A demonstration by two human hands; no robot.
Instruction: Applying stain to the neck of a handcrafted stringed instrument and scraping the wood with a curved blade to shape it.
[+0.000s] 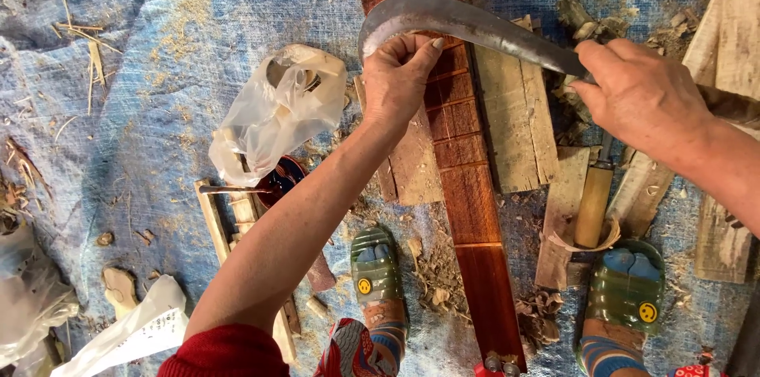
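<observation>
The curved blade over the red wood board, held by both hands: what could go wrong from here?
1. The left hand grips the bare tip of the curved blade, so a slip could probably cut its fingers.
2. The right hand holds the other end, and the feet in green sandals stand close beside the red wood board; a blade that jumps off might reach them.
3. Loose wood shavings lie around, so the board could perhaps shift.
</observation>
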